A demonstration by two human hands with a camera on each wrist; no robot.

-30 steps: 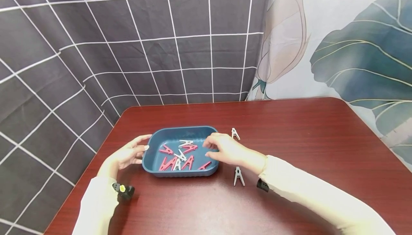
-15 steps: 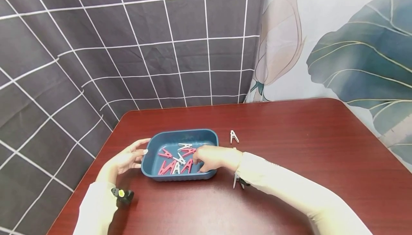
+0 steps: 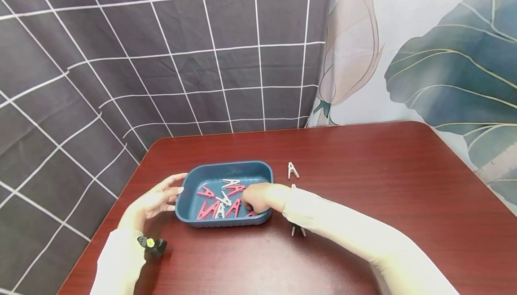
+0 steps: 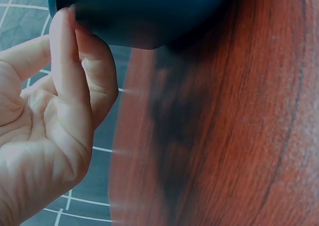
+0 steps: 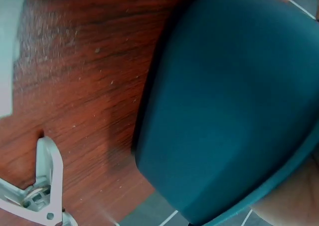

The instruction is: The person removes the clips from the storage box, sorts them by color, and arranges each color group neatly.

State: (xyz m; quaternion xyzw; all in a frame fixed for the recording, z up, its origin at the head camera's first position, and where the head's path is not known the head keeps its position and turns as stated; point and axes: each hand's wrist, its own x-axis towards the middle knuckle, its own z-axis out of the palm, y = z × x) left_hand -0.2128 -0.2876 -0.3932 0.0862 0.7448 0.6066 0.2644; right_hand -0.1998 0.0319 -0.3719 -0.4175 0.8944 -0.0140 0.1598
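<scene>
A blue plastic basin point(image 3: 195, 224) holds several pink clothespins point(image 3: 207, 191) and white clothespins point(image 3: 224, 199). My left hand point(image 3: 157, 200) grips its left rim, thumb over the edge and fingers against the outer wall; the left wrist view shows the fingers point(image 4: 67, 61) at the basin wall. Reaching over the right rim, my right hand point(image 3: 260, 197) has its fingers curled down inside the basin. A pink clothespin point(image 3: 251, 213) peeks out just below those fingers. The fingertips are hidden, so I cannot tell whether they pinch it. In the right wrist view the basin wall point(image 5: 224, 96) covers most of that hand.
White clothespins lie on the reddish table point(image 3: 363, 173) right of the basin: one at the back point(image 3: 292, 170), others partly under the right sleeve point(image 3: 343, 218). The right wrist view shows a white clothespin point(image 5: 56, 181) close up. A dark gridded curtain point(image 3: 194, 61) hangs behind.
My right hand has moved left and down from above the basin's right rim into it, its fingers curling over the right front corner. The left hand keeps its grip on the rim.
</scene>
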